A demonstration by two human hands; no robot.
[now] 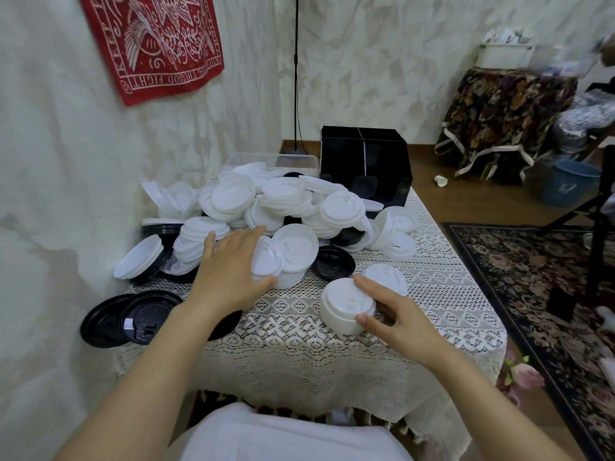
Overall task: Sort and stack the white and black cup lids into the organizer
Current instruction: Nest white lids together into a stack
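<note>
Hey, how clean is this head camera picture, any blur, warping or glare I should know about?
Head view: wide-angle warping bends the walls and forearms; top right corner is motion-blurred; a small glare patch sits on the black lid at the table's left edge; the organizer and both hands look sharp.

We stretch both bare forearms forward. Our left hand (pixel 233 267) lies palm down, fingers spread and slightly bent. Our right hand (pixel 389 311) is lower and nearer, thumb and fingers curved in a loose grip.

A home room: lace tablecloth (pixel 332 354), floral rug (pixel 532 277), red wall hanging (pixel 156 41).
</note>
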